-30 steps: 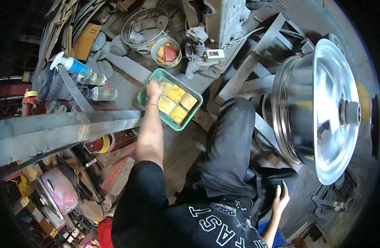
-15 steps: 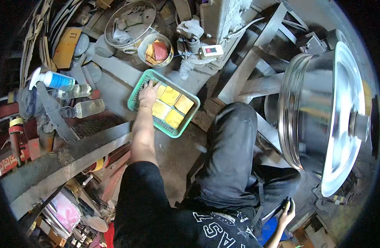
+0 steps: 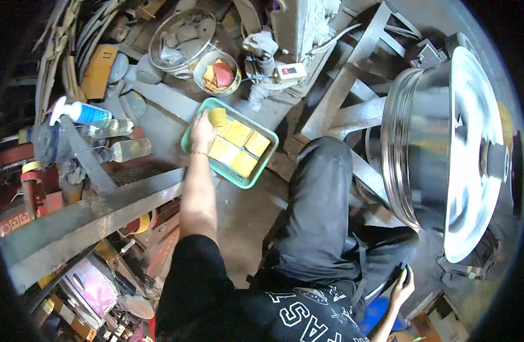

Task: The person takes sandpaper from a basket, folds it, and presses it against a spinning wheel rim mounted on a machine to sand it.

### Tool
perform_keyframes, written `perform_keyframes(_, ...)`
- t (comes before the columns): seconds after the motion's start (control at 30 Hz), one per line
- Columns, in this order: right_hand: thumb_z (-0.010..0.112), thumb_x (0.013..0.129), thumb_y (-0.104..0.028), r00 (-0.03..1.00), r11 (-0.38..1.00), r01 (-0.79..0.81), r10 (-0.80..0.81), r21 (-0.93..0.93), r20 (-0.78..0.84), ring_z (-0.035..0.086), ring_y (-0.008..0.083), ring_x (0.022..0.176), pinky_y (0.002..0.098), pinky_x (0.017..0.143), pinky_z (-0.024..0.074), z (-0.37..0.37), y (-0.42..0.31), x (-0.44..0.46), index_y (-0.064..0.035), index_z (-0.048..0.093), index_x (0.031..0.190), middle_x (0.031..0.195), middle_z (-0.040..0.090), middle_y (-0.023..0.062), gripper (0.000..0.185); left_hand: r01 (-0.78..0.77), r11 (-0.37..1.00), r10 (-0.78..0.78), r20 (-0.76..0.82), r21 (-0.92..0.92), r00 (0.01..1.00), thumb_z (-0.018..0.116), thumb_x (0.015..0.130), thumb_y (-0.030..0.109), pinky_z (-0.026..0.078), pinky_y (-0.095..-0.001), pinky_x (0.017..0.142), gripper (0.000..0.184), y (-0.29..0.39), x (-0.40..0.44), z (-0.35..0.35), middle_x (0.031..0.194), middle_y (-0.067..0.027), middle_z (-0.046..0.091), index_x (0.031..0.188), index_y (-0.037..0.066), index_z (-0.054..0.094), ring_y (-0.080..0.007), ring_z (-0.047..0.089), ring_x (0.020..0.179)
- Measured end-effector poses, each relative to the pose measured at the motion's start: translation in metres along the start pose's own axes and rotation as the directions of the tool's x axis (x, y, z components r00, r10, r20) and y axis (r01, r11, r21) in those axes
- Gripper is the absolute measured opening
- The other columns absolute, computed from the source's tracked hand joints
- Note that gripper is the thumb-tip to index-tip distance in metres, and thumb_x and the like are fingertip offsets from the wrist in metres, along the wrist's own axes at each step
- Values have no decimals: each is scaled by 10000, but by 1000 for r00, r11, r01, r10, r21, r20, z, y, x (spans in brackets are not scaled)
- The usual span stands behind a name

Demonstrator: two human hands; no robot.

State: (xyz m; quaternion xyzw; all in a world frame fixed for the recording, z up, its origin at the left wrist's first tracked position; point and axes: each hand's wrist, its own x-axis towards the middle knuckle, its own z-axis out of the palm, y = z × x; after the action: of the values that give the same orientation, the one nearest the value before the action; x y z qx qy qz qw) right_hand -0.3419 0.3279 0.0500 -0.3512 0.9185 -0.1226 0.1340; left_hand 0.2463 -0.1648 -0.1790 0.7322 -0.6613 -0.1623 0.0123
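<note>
My left hand (image 3: 202, 132) is over the left end of a green plastic basket (image 3: 251, 181). Its fingers are closed on a yellow sheet (image 3: 218, 117), which looks like sandpaper and is tilted up above the others. More yellow square stacks (image 3: 237, 133) lie side by side in the basket, with a dark gap between them. Low at the right, my right hand (image 3: 403, 288) rests beside my bent knee, thumb and fingers apart, nothing visible between them. A large shiny metal pot-like drum with a wide rim (image 3: 433, 154) stands on its side at my right.
Beyond the basket, a bucket (image 3: 237, 91) holds yellow and red scraps. A switch box (image 3: 290, 72) with a red button sits by a dusty post. Spray bottle (image 3: 86, 113) and clear bottles (image 3: 131, 150) lie left. A metal beam (image 3: 96, 225) crosses the lower left; a grey frame (image 3: 353, 119) stands right.
My left hand has lifted the edge of a yellow sheet from the basket's far-left corner, its fingers now around it. The view has shifted slightly. My right hand stays near my knee.
</note>
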Motion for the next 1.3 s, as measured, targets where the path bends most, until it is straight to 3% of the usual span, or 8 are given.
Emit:
perform_keyframes(0.07,574,1023,-179,997,996,80,-80,-29,6,705,294,1033,355,929,521,0,-17,3,66,673,1222,1165,720,223,331,-29,970,-22,-206,-240,978,734,806,134,530,-493,919,460,-3,-11,9,1057,-267,699,1224,-17,616,-449,669,993)
perform_keyframes(0.53,581,1011,-165,997,980,50,-60,191,45,696,298,1082,365,977,505,24,-19,-9,68,679,1213,1159,723,220,323,75,976,-73,14,-206,997,827,782,307,473,-455,1031,581,20,-29,54,1215,-255,648,1238,12,620,-411,591,1180)
perform_keyframes(0.63,583,1012,-164,996,983,59,-69,172,50,692,288,1084,359,971,504,24,-24,-12,71,680,1210,1166,724,213,323,187,962,-196,31,198,980,814,790,414,421,-461,1076,686,42,-36,65,1317,-180,595,1293,10,579,-342,506,1276)
perform_keyframes(0.93,592,1007,-148,993,993,25,-38,119,110,687,280,1103,363,995,494,20,-45,-10,49,679,1232,1181,720,211,312,154,964,-128,-131,216,983,778,827,318,391,-510,1024,607,60,-37,79,1316,-150,573,1324,63,542,-310,505,1255)
perform_keyframes(1.03,576,1016,-147,992,991,50,-64,123,113,680,286,1112,372,1017,485,23,-56,-3,68,667,1240,1197,713,219,324,173,983,-183,-190,-68,965,709,854,245,447,-530,993,451,60,-46,67,1278,-170,594,1267,115,584,-350,577,1187)
perform_keyframes(1.17,554,1032,-157,985,980,104,-125,172,121,675,269,1110,362,1008,488,31,-61,-1,84,657,1243,1192,714,211,337,165,630,-578,-316,-759,752,638,903,60,560,-497,820,230,62,-46,35,1092,-189,694,1115,-25,608,-337,690,944)
perform_keyframes(1.23,551,1034,-152,976,963,153,-182,221,117,676,266,1108,357,1001,493,37,-67,3,83,658,1242,1191,716,206,332,73,-186,-626,176,-980,760,507,965,-22,612,-582,811,334,83,-56,-8,1203,-149,608,1294,27,475,-337,656,972)
perform_keyframes(1.3,552,1034,-145,956,945,232,-265,231,123,678,266,1106,350,1005,492,40,-87,8,75,661,1244,1191,717,197,323,7,-287,-579,179,-958,796,487,969,-35,611,-572,871,335,108,-70,-38,1211,-170,567,1292,42,446,-354,623,1052)
